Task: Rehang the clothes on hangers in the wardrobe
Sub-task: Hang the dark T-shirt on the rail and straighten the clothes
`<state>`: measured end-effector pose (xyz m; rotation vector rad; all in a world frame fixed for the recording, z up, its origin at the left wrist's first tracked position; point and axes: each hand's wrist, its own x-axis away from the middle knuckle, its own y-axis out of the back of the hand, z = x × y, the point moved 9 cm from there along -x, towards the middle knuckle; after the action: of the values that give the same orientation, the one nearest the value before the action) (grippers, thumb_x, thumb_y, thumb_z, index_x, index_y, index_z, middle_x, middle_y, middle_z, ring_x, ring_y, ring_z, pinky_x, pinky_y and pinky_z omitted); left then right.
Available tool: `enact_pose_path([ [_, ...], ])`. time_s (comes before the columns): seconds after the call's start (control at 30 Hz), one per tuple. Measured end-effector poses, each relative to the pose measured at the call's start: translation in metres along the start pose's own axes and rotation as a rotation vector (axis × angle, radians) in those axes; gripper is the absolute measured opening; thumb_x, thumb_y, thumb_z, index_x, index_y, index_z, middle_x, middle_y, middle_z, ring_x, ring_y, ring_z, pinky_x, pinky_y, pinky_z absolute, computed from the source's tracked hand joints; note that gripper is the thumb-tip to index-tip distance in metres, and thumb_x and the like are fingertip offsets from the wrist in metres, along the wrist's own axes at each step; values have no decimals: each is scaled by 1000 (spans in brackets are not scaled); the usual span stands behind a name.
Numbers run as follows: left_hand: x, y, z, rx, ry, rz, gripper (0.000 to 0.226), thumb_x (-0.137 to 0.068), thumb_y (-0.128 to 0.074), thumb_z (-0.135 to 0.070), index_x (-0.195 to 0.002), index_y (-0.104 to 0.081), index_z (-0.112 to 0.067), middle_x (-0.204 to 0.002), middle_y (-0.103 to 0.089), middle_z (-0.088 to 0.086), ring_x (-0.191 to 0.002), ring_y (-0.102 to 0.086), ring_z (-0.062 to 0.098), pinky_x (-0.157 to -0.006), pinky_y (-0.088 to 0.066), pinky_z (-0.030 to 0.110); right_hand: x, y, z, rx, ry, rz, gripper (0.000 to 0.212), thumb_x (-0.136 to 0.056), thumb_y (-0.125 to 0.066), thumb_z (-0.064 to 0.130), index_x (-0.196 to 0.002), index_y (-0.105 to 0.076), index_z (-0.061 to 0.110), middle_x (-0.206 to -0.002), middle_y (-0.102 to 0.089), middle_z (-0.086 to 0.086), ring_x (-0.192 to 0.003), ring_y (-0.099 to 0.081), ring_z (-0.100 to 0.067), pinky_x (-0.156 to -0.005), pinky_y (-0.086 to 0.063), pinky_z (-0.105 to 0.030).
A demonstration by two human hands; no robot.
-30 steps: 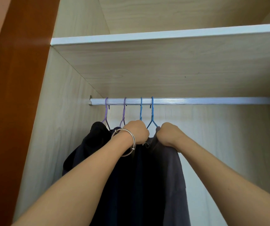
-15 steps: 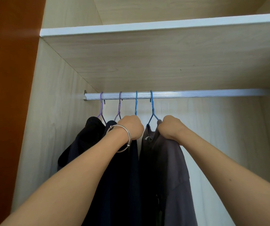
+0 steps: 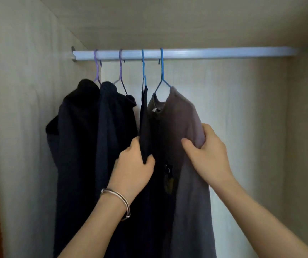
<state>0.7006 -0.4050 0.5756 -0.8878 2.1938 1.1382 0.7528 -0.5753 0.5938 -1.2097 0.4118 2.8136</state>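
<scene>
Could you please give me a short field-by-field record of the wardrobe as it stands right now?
Rail: white rail spanning the wardrobe
Hangers: far-left purple hanger, second purple hanger, left blue hanger, right blue hanger, all hooked on the rail
Garments: black garment, navy garment, thin dark garment, grey shirt, one per hanger
Left hand: grips the thin dark garment; bracelet on wrist
Right hand: grips the grey shirt's side

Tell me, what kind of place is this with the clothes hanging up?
Probably the inside of a wardrobe: a pale rail spans wood-look walls, purple hangers and blue hangers hook over it, and dark clothes hang from them.
</scene>
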Motion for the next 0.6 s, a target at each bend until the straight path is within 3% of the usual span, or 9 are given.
enact_pose_path([
  [0.17,82,-83,82,162,251,177,27,-89,-55,-19,-116,-57,-15,-98,-69,4,-82,-65,17,-77,-55,27,87,-31,-105,-64,-212,76,23,-85,-63,14,-81,-47,30,-70,-54,19,-59,-56,9,-49,-40,-1],
  [0.33,148,-137,144,188,410,324,11,-90,-55,-14,-98,-63,-15,-82,-67,-2,-87,-67,19,-66,-48,15,157,-52,-183,-159,-456,188,26,-82,-68,18,-100,-51,27,-85,-60,16,-76,-58,2,-57,-45,-1],
  [0.4,181,-151,161,192,452,421,17,-90,-53,-11,-104,-61,-18,-88,-65,-6,-91,-64,12,-71,-43,7,182,-62,-207,-166,-535,251,33,-81,-70,20,-108,-51,26,-94,-63,14,-84,-61,-2,-61,-46,-2],
  [0.47,227,-166,180,186,546,593,21,-90,-54,-12,-106,-54,-26,-98,-62,-6,-88,-58,1,-71,-41,1,208,-76,-227,-171,-607,334,39,-79,-73,19,-111,-52,25,-98,-65,9,-86,-62,0,-63,-46,-1],
  [0.53,284,-176,200,161,714,833,10,-90,-56,-19,-95,-54,-27,-96,-60,-6,-80,-54,-6,-70,-43,3,227,-93,-239,-175,-660,432,41,-76,-75,16,-111,-56,20,-96,-66,10,-82,-63,8,-69,-46,-4],
  [0.57,312,-179,212,115,780,942,2,-91,-55,-24,-91,-57,-24,-92,-60,-6,-75,-53,-6,-69,-42,8,234,-103,-245,-175,-685,487,42,-75,-76,16,-113,-58,16,-99,-67,8,-84,-63,8,-78,-49,-12],
  [0.6,332,-175,219,59,821,1009,12,-91,-53,-31,-88,-59,-21,-89,-62,-5,-73,-54,-5,-68,-41,12,241,-114,-250,-153,-706,543,44,-76,-76,19,-116,-60,14,-105,-67,5,-92,-64,1,-86,-48,-19],
])
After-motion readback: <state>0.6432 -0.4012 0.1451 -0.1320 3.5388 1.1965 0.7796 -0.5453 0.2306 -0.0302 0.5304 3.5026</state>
